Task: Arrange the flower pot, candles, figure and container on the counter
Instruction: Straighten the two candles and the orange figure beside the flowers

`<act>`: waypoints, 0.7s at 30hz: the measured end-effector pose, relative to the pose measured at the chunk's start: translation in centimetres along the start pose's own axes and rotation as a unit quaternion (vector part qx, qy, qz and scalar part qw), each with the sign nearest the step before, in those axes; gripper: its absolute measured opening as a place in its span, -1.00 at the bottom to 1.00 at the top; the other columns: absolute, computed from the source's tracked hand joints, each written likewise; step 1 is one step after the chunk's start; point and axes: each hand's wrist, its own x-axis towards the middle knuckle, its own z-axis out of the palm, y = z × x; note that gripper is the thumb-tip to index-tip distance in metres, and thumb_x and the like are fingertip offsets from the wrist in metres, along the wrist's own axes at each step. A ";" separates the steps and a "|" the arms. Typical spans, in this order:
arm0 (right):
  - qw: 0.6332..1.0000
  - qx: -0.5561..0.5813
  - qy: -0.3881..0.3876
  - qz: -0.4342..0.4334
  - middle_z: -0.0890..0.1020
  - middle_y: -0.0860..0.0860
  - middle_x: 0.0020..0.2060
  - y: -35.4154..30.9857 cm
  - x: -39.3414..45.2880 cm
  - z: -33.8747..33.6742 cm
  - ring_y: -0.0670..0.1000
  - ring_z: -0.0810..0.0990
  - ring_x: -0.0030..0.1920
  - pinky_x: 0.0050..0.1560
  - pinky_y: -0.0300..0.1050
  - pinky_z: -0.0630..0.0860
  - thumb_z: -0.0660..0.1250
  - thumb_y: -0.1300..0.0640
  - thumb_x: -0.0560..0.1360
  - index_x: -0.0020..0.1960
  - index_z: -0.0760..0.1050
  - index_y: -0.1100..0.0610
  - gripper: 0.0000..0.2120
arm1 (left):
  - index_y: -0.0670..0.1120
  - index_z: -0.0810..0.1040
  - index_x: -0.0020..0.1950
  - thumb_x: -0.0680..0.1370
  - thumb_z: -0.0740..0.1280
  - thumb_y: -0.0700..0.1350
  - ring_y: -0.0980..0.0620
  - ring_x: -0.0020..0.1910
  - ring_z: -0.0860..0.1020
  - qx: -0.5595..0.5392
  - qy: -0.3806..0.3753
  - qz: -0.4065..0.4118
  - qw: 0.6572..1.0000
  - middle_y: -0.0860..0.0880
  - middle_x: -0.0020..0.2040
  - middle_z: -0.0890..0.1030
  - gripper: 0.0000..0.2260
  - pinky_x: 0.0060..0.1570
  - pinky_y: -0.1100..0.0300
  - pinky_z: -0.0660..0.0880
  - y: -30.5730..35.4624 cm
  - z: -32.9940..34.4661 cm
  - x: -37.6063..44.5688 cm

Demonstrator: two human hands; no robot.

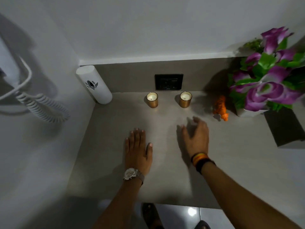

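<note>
Here, left hand (pixel 138 150) flat on counter (pixel 165 184), right hand (pixel 195 138) empty.

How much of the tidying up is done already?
Mostly done, it looks: container, two candles, orange figure and flower pot line the back. Left hand lies flat; right hand is empty near the figure. Perhaps one last nudge.

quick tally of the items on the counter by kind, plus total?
Candles in gold holders: 2, left candle and right candle
White cylindrical container: 1
Orange figure: 1
Flower pot with purple flowers: 1
Total: 5
</note>
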 end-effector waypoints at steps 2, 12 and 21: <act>0.997 0.042 -0.007 0.057 0.52 0.11 0.41 -1.5 4.4 -0.4 0.16 0.50 0.41 0.42 0.13 0.47 0.51 -0.05 0.52 0.51 0.34 0.09 -0.34 | -0.06 0.09 0.68 0.65 -0.08 0.16 -0.10 0.69 -0.01 0.003 0.010 0.003 1.000 -0.10 0.70 0.05 -0.38 0.65 -0.15 -0.04 -0.1 0.2 0.0; 0.997 0.046 -0.039 0.040 0.68 0.04 0.16 -2.3 12.9 2.2 0.12 0.65 0.19 0.25 0.15 0.60 0.57 -0.03 0.42 0.29 0.50 0.02 -0.50 | -0.03 0.11 0.68 0.66 -0.01 0.15 -0.04 0.69 -0.03 -0.013 0.025 0.003 1.000 -0.07 0.70 0.08 -0.40 0.65 -0.14 -0.03 -0.5 0.6 0.4; 0.998 0.015 0.051 0.021 0.49 0.12 0.39 -2.6 9.0 3.0 0.16 0.54 0.34 0.33 0.19 0.54 0.51 -0.06 0.50 0.49 0.31 0.08 -0.33 | -0.01 0.06 0.69 0.66 -0.03 0.16 -0.03 0.69 -0.08 -0.021 0.012 0.000 1.000 -0.04 0.71 0.01 -0.40 0.65 -0.16 -0.04 -0.4 0.5 0.6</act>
